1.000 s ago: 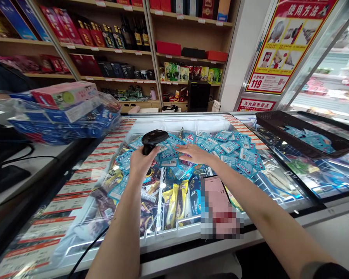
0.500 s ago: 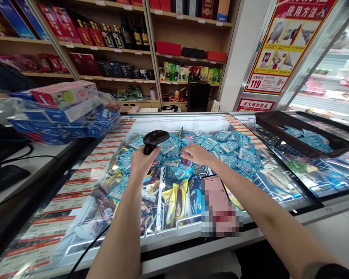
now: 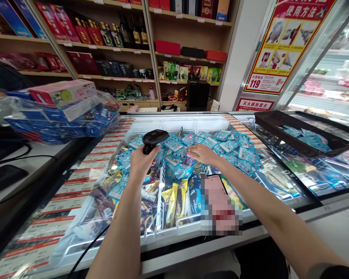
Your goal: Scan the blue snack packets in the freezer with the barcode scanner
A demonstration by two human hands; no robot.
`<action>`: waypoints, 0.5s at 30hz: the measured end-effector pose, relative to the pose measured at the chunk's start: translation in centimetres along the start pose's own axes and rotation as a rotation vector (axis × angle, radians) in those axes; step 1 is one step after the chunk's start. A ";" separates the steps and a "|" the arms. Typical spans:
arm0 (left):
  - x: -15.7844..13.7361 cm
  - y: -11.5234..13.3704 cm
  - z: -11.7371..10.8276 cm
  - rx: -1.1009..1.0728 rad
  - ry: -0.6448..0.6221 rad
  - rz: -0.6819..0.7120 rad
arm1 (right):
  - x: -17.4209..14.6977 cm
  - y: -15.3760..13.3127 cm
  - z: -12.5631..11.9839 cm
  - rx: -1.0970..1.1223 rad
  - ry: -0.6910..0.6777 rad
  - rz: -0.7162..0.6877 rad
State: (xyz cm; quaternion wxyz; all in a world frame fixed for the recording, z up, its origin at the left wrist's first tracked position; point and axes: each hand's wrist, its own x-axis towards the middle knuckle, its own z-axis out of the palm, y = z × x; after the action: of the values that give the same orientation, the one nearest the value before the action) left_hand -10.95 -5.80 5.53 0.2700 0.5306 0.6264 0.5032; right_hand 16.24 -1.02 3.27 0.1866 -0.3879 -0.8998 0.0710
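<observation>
My left hand [image 3: 142, 161] is wrapped round the handle of a black barcode scanner [image 3: 155, 135], its head over the packets. Many small blue packets [image 3: 228, 145] with white labels lie spread over the glass top of a chest freezer [image 3: 174, 121]. My right hand [image 3: 203, 154] is low over the packets, fingers reaching left with the tips at or just above a few of them. I see nothing held in it. Below my right wrist lies a phone [image 3: 216, 190], its lower part pixelated. Yellow ice cream wrappers [image 3: 171, 201] show through the glass.
A dark brown basket [image 3: 301, 133] with more blue packets stands at right. Plastic-wrapped blue boxes [image 3: 61, 112] sit at left, a person's sleeve behind. The scanner's cable [image 3: 88, 248] runs to the lower edge. Shelves [image 3: 113, 48] of bottles and boxes stand behind the freezer.
My right hand has shifted slightly to the right over the packets, and its fingers look a little straighter. My left hand keeps the scanner in nearly the same place.
</observation>
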 end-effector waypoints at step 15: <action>-0.4 0.4 0.2 0.068 -0.027 0.000 | 7.1 -1.5 2.5 0.044 0.117 0.329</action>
State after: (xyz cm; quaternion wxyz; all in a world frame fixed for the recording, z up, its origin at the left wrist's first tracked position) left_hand -10.52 -6.16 5.77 0.2602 0.5460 0.6396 0.4744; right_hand 9.79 3.07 3.37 0.2328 -0.5294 -0.8100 0.0977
